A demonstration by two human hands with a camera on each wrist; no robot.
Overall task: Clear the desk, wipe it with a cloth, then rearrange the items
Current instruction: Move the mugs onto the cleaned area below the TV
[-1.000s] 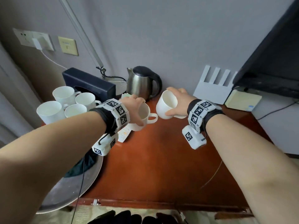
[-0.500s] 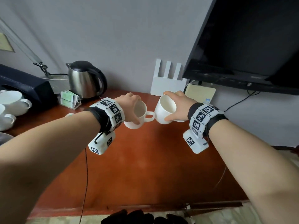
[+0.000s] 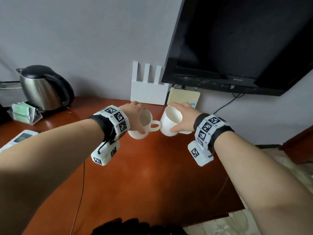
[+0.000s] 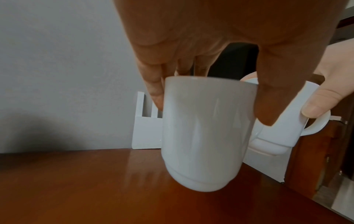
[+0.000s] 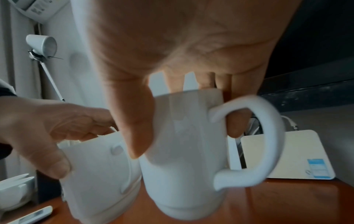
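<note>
Two white handled cups hang side by side just above the red-brown desk (image 3: 144, 175), in front of the router. My left hand (image 3: 133, 114) grips the left cup (image 3: 144, 122) from above by its rim, its handle pointing right. My right hand (image 3: 183, 116) grips the right cup (image 3: 169, 121) the same way. In the left wrist view the left cup (image 4: 206, 133) is tilted, its base clear of the wood, with the right cup (image 4: 287, 128) close behind. In the right wrist view the right cup (image 5: 184, 151) hangs next to the left cup (image 5: 99, 174).
A steel kettle (image 3: 44, 87) and a clear holder of tea bags (image 3: 25, 112) stand at the back left, with a white remote (image 3: 20, 138) at the left edge. A white router (image 3: 148, 89) and a beige box (image 3: 183, 97) lean on the wall under a black TV (image 3: 237, 44).
Both hands have carried their cups to the right, away from the kettle and toward the router. The tray with the other cups has left the view.
</note>
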